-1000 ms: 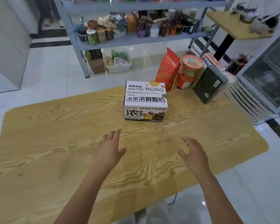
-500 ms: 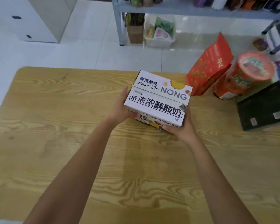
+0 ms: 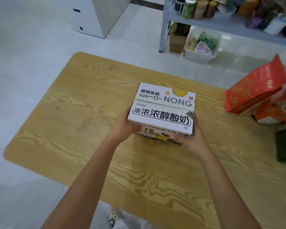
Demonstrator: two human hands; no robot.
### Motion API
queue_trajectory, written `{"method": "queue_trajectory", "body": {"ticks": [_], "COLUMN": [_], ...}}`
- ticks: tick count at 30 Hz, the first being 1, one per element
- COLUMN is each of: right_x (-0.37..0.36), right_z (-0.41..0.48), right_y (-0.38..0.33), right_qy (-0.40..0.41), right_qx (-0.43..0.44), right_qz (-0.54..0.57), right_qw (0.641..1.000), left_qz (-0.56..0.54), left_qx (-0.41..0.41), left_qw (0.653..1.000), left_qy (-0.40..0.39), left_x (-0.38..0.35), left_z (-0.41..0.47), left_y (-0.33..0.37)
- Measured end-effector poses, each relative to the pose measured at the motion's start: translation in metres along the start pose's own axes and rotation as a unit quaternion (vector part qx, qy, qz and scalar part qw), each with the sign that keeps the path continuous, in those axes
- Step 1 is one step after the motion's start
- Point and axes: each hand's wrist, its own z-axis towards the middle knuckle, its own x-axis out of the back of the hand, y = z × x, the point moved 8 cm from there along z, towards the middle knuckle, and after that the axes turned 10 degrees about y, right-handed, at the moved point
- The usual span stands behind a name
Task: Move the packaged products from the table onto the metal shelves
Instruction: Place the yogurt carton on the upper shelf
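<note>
You have the yogurt carton (image 3: 162,109) at the middle of the table (image 3: 89,129). Your left hand (image 3: 124,128) is curled round its left end and your right hand (image 3: 190,138) round its near right corner. It looks like stiff cardboard, probably heavy with packed drinks. Keep hold low at both ends with fingers under the base for the carry to the metal shelves (image 3: 205,20); whether it is clear of the wood I cannot tell
</note>
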Motion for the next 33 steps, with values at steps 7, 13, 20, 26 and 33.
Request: {"method": "queue_trajectory", "body": {"ticks": [7,13,20,26,33], "right_x": [-0.155,-0.335,-0.509,-0.618,-0.738], "right_z": [-0.058,-0.177,-0.325,-0.409,-0.448], "right_y": [-0.12,-0.227,-0.306,-0.346,-0.404], "right_qy": [-0.137,-0.304,-0.481,-0.602,-0.713], "right_qx": [0.096,0.162,0.205,0.223,0.256], "right_qz": [0.025,0.057,0.07,0.075,0.077], "right_qw": [0.986,0.937,0.849,0.763,0.649], "left_qz": [-0.033,-0.029,-0.034,-0.012,0.025], "left_qx": [-0.04,-0.065,-0.058,-0.037,-0.011], "left_qw": [0.98,0.906,0.781,0.665,0.527], "left_qy": [0.19,0.416,0.621,0.746,0.85], "left_x": [0.194,0.382,0.513,0.565,0.624], "left_z": [-0.116,-0.284,-0.469,-0.554,-0.568], "left_y": [0.008,0.0,-0.016,-0.025,-0.025]}}
